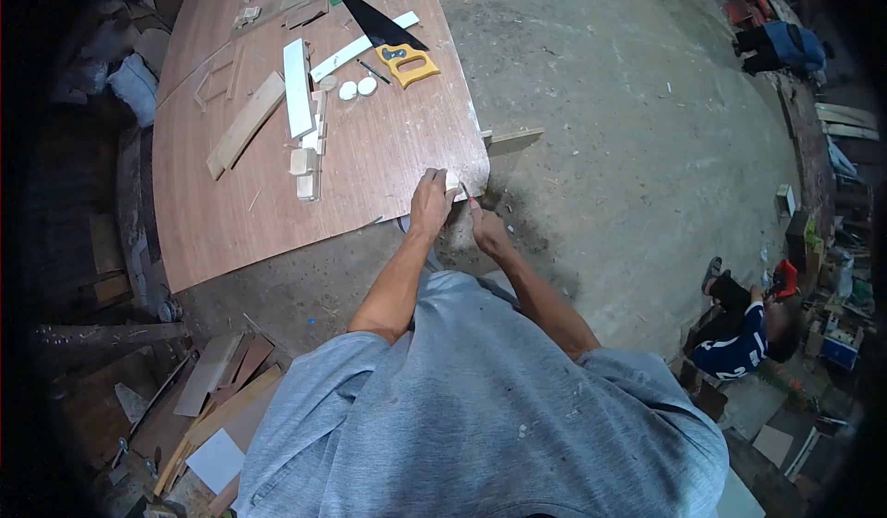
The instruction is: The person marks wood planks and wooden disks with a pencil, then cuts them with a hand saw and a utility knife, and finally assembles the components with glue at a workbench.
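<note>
At the table's near right corner, my left hand [431, 204] is closed on a small white piece [452, 181], its fingers pressing it at the table edge. My right hand [491, 231] grips a slim tool with a reddish handle [475, 204]. The tool's thin dark end [465, 189] meets the white piece; I cannot tell whether it is a knife or a file. Farther up the wooden table [370, 162] lie two white discs [357, 89], a dark pencil-like stick [373, 72] and a handsaw [405, 60] with a yellow handle.
White-faced strips [297, 88], a plank [248, 126] and small wood blocks [303, 161] lie on the table's left half. A board [516, 141] juts past the right edge. Offcuts [217, 398] are heaped at lower left. One person [739, 333] sits at right; another [785, 47] is farther back.
</note>
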Tool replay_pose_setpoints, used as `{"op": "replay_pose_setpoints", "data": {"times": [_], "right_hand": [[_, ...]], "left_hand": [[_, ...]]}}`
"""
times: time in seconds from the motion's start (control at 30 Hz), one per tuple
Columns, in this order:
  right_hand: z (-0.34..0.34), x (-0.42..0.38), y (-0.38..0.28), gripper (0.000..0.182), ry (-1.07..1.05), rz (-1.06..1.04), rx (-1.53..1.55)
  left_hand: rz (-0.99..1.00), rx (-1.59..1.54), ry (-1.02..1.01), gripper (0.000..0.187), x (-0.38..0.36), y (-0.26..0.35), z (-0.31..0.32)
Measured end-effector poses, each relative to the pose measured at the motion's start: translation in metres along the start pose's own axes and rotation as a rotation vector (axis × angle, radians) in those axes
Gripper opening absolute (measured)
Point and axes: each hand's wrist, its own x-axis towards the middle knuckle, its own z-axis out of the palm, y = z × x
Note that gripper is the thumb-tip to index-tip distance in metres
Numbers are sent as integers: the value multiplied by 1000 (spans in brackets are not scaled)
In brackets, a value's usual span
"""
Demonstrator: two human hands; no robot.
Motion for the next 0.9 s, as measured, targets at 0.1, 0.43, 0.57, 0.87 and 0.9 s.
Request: {"op": "replay_pose_setpoints", "data": {"times": [0.1, 0.43, 0.57, 0.87, 0.9], "right_hand": [[-10, 0, -1, 70, 32, 13, 143], [0, 11, -2, 65, 30, -36, 97], [1, 13, -1, 62, 30, -105, 94], [9, 20, 0, 62, 87, -63, -78], [9, 19, 0, 62, 89, -58, -77]], "left_hand": [[-33, 13, -63, 49, 2, 4, -4], [125, 78, -102, 42, -3, -2, -6], [174, 75, -71, 40, 1, -11, 1], [145, -36, -85, 41, 3, -10, -1], [147, -38, -89, 41, 4, -9, 0]]}}
